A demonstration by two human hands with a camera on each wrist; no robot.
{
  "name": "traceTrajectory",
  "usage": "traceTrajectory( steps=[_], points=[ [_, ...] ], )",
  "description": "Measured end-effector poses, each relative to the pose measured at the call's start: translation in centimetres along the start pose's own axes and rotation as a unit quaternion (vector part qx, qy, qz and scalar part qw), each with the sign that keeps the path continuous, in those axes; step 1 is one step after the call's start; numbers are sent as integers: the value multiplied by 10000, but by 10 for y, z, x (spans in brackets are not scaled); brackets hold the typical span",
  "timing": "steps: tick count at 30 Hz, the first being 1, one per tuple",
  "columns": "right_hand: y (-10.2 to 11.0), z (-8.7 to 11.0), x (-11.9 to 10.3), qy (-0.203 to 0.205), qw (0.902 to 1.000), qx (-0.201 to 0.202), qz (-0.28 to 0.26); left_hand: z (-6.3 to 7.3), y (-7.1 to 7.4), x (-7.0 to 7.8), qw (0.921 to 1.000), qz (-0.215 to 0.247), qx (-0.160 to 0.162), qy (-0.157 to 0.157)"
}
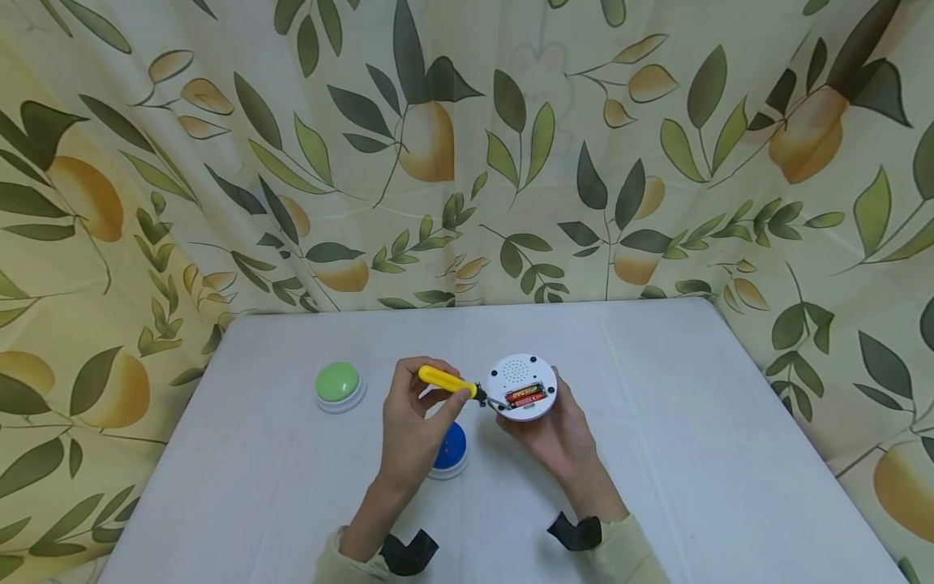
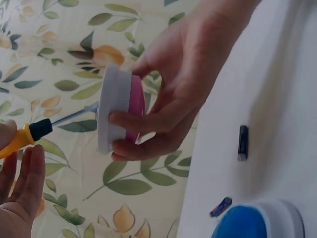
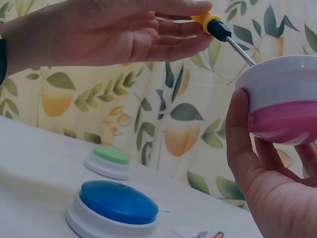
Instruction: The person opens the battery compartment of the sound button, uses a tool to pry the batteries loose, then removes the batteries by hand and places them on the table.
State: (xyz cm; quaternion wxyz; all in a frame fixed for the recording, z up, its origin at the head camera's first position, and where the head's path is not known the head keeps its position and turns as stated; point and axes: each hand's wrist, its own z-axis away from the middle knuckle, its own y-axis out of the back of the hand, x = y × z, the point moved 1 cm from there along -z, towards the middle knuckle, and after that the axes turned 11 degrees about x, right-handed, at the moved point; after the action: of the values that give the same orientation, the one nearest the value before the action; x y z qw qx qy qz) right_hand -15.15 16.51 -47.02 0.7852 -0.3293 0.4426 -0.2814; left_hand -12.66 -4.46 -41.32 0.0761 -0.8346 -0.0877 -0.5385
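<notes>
In the head view my left hand [image 1: 409, 434] pinches a screwdriver [image 1: 443, 380] by its yellow handle. The metal tip reaches the underside of a round push button [image 1: 520, 369], at the lower left edge of its battery compartment. My right hand [image 1: 567, 438] grips this button from below and holds it upside down above the table. Red batteries [image 1: 525, 396] show in the uncovered compartment, near the small speaker holes. From the side, in the right wrist view, the button has a white base [image 3: 282, 84] and a pink dome [image 3: 287, 121] facing down.
A blue push button [image 1: 452, 446] stands on the white table [image 1: 277, 487], partly behind my left hand. Farther left is a green one [image 1: 337, 381]. Two small dark cylinders, like batteries [image 2: 242, 143], lie near the blue button. A patterned curtain [image 1: 511, 162] hangs behind the table.
</notes>
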Motion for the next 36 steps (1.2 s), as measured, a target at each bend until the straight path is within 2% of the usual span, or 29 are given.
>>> traceTrajectory(
  steps=[3, 5, 7, 10, 15, 20, 22, 27, 29, 30, 32, 33, 36],
  points=[
    [0, 0, 0, 6, 10000, 54, -34, -1, 3, 1, 9982, -483, -114, -345],
    [1, -1, 0, 8, 10000, 48, -73, -2, 6, 2, 9942, -831, -238, -638],
    [2, -1, 0, 20, 9999, 37, -92, -3, 9, 5, 9868, -1212, -383, -1006],
    [5, -1, -1, 45, 9999, 1, -98, -5, 14, 9, 9681, -1823, -634, -1596],
    [9, 0, -2, 99, 9999, -58, -11, -11, 20, 17, 9274, -2630, -1124, -2409],
    [10, 0, -4, 146, 9997, -115, 173, -14, 24, 25, 8833, -3379, -1563, -2847],
    [10, 0, -4, 159, 9995, -93, 242, -15, 24, 29, 8609, -3759, -1727, -2961],
    [9, 1, -3, 157, 9992, 39, 357, -15, 25, 37, 7992, -4589, -2074, -3282],
    [9, 1, -3, 141, 9992, 70, 359, -14, 26, 38, 7806, -4799, -2163, -3370],
    [9, 0, -2, 149, 9992, 75, 365, -13, 26, 38, 7739, -4879, -2197, -3389],
    [10, 0, -1, 177, 9991, 67, 368, -12, 26, 37, 7662, -4972, -2232, -3406],
    [10, 0, 0, 202, 9991, 71, 374, -11, 26, 36, 7653, -4994, -2233, -3391],
    [10, -1, 2, 241, 9989, 74, 402, -7, 28, 31, 7730, -4961, -2154, -3315]
  ],
)
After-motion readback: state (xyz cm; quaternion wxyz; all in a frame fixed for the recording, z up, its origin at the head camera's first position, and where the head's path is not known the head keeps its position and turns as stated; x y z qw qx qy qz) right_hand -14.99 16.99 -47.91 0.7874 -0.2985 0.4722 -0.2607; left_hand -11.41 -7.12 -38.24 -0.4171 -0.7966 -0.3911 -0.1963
